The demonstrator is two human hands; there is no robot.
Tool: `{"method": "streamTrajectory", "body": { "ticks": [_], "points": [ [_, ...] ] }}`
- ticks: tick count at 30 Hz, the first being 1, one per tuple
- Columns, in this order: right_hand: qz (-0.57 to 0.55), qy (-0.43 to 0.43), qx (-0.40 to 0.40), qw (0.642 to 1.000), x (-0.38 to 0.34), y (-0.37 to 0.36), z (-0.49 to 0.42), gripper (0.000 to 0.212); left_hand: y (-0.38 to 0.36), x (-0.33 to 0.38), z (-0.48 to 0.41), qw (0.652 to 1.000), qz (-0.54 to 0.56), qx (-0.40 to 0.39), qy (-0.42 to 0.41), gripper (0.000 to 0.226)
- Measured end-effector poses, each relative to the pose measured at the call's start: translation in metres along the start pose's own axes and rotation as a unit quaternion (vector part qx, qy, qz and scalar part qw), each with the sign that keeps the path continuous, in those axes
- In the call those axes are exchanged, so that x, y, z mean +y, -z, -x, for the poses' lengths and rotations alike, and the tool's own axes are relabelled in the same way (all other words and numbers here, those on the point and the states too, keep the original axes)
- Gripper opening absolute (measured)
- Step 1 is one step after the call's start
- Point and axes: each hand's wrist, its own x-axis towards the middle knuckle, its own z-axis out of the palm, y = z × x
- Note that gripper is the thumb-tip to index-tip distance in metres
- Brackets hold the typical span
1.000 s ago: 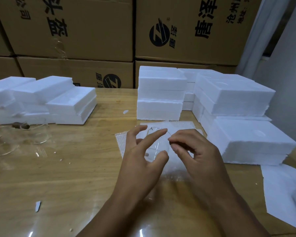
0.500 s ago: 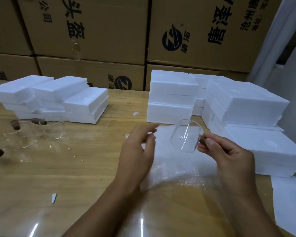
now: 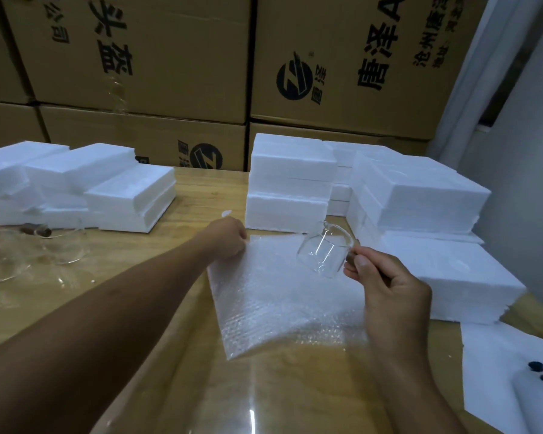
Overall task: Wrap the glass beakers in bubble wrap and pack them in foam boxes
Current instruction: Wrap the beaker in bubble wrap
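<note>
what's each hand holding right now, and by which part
The right hand holds the glass beaker by its brown side handle. The left hand grips the bubble wrap sheet at its far left corner.

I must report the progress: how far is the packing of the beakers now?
Done: the bubble wrap sheet lies spread on the table. In hand: the left hand grips its far corner; the right hand holds a bare beaker above it. Left: wrapping, packing into a foam box, then the unwrapped glassware at left.

Single view only: head-worn wide-angle, facing forward and down over desk [image 3: 201, 195]. Left hand [image 3: 229, 236] and right hand [image 3: 389, 289] in near field, cartons [image 3: 170, 57] behind.
</note>
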Motion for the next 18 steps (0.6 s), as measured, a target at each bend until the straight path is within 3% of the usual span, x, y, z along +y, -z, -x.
{"method": "streamTrajectory", "body": {
  "ticks": [11, 18],
  "points": [
    [-0.004, -0.016, 0.01, 1.0, -0.004, 0.0, 0.001, 0.026, 0.022, -0.005, 0.026, 0.994, -0.079, -0.062, 0.046, 0.03],
    [-0.003, -0.032, 0.015, 0.999, -0.006, 0.002, 0.0, 0.024, 0.028, -0.01, 0.042, 0.997, -0.038, -0.05, 0.055, 0.028]
  ]
}}
